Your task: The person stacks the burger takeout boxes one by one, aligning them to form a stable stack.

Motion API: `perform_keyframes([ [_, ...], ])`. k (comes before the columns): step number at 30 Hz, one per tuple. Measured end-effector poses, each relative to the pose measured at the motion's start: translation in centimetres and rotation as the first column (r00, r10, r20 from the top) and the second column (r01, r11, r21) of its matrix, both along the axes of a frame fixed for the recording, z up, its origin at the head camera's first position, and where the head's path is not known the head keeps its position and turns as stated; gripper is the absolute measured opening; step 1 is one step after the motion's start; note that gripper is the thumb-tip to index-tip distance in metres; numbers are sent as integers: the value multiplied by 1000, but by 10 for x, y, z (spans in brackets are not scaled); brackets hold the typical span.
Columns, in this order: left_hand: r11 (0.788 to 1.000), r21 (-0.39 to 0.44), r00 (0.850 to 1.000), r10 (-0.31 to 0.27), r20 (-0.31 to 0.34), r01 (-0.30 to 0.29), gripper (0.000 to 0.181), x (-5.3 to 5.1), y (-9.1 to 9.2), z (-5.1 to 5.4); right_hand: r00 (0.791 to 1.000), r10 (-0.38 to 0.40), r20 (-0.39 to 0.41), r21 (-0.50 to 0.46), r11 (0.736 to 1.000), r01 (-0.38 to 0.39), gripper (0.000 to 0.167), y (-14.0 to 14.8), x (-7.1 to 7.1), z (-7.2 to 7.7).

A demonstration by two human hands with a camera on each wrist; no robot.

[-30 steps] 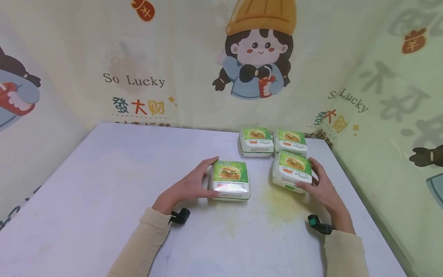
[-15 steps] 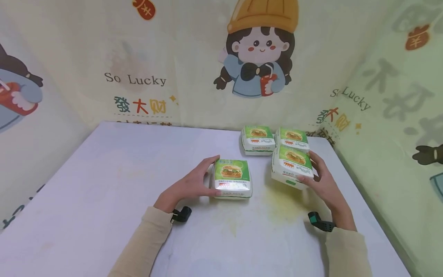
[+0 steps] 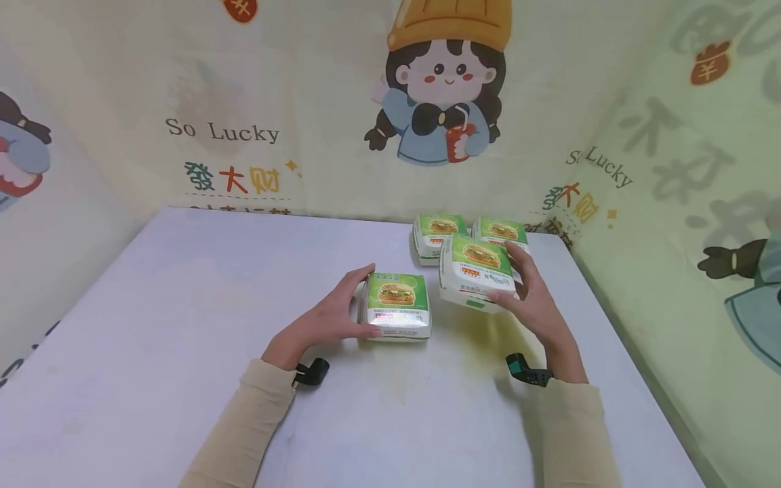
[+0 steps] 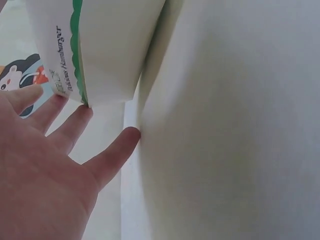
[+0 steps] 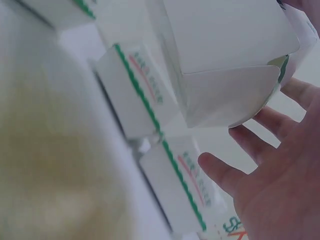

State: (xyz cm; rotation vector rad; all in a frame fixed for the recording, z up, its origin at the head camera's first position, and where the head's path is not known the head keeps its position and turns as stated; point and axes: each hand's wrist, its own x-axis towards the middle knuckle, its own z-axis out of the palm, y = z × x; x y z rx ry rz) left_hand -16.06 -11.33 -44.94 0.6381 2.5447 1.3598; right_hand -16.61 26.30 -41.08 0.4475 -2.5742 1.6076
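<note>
Two white-and-green burger boxes are in the hands. My left hand [image 3: 323, 315] grips the left burger box [image 3: 396, 305] by its left side, thumb at the front corner and fingers toward the back; this box sits on the table. The left wrist view shows fingertips against the wall of the box [image 4: 110, 50]. My right hand [image 3: 539, 308] holds a second burger box [image 3: 477, 271] by its right side, raised off the table and slightly tilted. In the right wrist view, the underside of that box [image 5: 225, 35] shows above the fingers. The thumbs are mostly out of the wrist views.
Two more burger boxes stand side by side at the table's back edge, one at the left [image 3: 424, 247] and one at the right [image 3: 503, 227], partly behind the raised box. A printed cloth [image 3: 329, 115] hangs behind the white table [image 3: 183, 305]. A yellowish stain [image 3: 488, 339] marks the tabletop.
My right hand has lifted its burger box off the table and carried it left, toward the left box. The left hand stays on its box. The head view has shifted slightly.
</note>
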Motion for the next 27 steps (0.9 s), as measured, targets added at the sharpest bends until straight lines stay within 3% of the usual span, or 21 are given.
perform_keyframes([
  [10, 1000, -6, 1000, -11, -9, 11, 116, 1, 0, 2, 995, 67, -72, -62, 996, -71, 89, -32, -2, 10],
  [17, 1000, -2, 1000, -11, -4, 11, 117, -1, 1, 6, 993, 97, -64, -9, 995, -98, 89, -44, -4, 11],
  [27, 1000, -11, 1000, 0, 4, 0, 117, -4, -1, -1, 989, 145, -43, -5, 989, -145, 88, -59, -3, 4],
])
